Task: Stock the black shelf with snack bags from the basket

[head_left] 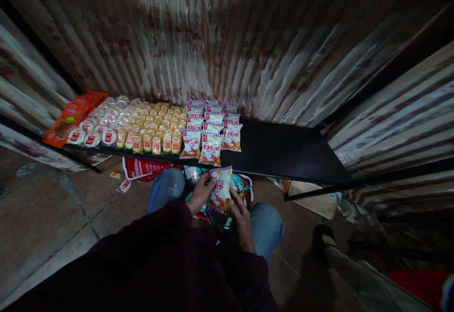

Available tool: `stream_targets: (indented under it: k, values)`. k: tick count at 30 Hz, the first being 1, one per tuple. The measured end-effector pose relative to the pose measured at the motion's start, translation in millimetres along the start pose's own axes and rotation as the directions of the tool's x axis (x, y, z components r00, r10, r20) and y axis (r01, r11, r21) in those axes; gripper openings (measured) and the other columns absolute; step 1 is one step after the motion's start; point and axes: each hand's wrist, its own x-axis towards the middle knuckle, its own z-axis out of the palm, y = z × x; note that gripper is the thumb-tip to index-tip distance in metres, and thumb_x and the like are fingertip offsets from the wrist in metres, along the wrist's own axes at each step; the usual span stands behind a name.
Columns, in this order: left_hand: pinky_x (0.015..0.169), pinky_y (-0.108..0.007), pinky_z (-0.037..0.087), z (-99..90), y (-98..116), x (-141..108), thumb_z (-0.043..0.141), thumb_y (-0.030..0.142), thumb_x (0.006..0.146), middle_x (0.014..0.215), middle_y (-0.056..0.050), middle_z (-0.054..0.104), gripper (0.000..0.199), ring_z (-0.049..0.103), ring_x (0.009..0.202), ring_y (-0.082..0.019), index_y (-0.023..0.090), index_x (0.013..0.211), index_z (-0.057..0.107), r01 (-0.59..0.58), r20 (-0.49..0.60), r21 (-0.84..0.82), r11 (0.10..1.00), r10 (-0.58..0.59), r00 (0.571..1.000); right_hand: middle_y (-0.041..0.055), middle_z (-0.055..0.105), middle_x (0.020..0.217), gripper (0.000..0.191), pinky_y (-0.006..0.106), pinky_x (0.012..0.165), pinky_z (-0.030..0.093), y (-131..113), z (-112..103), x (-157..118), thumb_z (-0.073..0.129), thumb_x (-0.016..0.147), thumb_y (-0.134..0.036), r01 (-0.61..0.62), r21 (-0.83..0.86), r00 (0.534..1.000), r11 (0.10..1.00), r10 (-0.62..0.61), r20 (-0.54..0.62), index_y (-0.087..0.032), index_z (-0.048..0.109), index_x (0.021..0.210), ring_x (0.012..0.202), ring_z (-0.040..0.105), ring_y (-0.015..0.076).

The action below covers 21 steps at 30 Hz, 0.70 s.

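Observation:
Between my two hands, over my lap, is a snack bag with a striped top edge and red lettering. My left hand grips its left side, thumb on the front. The fingers of my right hand press against its lower right edge. Below it sits a red and white basket between my knees, holding more packets, some of them green. Just beyond, similar snack bags stand in rows on a black shelf.
Left of the bags are rows of yellow wrapped cakes, white round wrapped cakes and an orange packet. A red basket is under the shelf; small packets lie on the floor. Another person's leg is at right.

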Motion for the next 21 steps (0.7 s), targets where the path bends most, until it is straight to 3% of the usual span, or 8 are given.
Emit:
stream_targets:
  k: [2,4,8,13,16,21]
  values:
    - [0.089,-0.031,0.044,3.5,-1.1,-0.4,0.078,0.031,0.068,0.099,-0.007,0.067,0.035,0.06,0.097,-0.02,0.019,0.095,0.061,-0.016,-0.071,0.027,1.0,0.018,0.997,0.0098,0.06,0.131,0.046,0.043,0.097,0.049,-0.6,-0.8,-0.7,0.054,0.087,-0.046,-0.096,0.083,0.993,0.992,0.09,0.078,-0.021,0.06,0.126,0.122,0.055,0.0265]
    - [0.091,-0.031,0.043,6.5,-1.4,-1.1,0.077,0.03,0.069,0.096,-0.006,0.067,0.029,0.06,0.098,-0.02,0.019,0.091,0.061,-0.023,-0.087,0.054,0.998,0.028,0.996,0.0099,0.057,0.134,0.046,0.046,0.104,0.043,-3.5,-0.3,-1.3,0.053,0.088,-0.047,-0.105,0.087,0.992,0.991,0.098,0.084,-0.022,0.062,0.125,0.127,0.05,0.0262]
    - [0.089,-0.031,0.045,9.1,-2.6,-5.1,0.069,0.04,0.075,0.096,-0.004,0.069,0.025,0.061,0.096,-0.021,0.021,0.091,0.065,0.035,0.051,0.021,0.999,-0.036,0.998,0.0106,0.057,0.134,0.041,0.049,0.109,0.036,-9.9,3.2,-0.8,0.051,0.088,-0.047,0.011,-0.034,1.0,0.999,-0.011,0.0,-0.022,0.066,0.117,0.127,0.049,0.0255]
    - [0.093,-0.035,0.045,11.4,-1.3,-12.0,0.064,0.057,0.074,0.1,-0.009,0.071,0.05,0.063,0.102,-0.024,0.015,0.1,0.067,0.237,0.194,-0.229,0.944,-0.194,0.962,0.0104,0.061,0.128,0.036,0.05,0.105,0.038,-8.5,6.3,1.2,0.049,0.09,-0.04,0.176,-0.239,0.983,0.955,-0.185,-0.015,-0.022,0.065,0.117,0.122,0.053,0.0236]
    - [0.092,-0.034,0.046,12.1,3.1,-14.6,0.07,0.058,0.068,0.1,-0.011,0.071,0.058,0.064,0.101,-0.026,0.012,0.103,0.067,0.316,0.231,-0.292,0.903,-0.254,0.939,0.0098,0.061,0.127,0.033,0.05,0.104,0.038,-7.5,9.0,1.1,0.049,0.091,-0.036,0.257,-0.32,0.963,0.912,-0.271,0.003,-0.022,0.064,0.117,0.121,0.052,0.0235]
    - [0.082,-0.031,0.049,7.2,7.3,-14.9,0.076,0.052,0.065,0.095,-0.011,0.072,0.054,0.067,0.093,-0.025,0.011,0.1,0.068,0.382,0.29,-0.26,0.887,-0.306,0.907,0.01,0.061,0.126,0.033,0.049,0.101,0.043,-11.6,16.2,-1.8,0.049,0.091,-0.031,0.337,-0.346,0.937,0.876,-0.346,0.036,-0.023,0.062,0.12,0.121,0.053,0.0237]
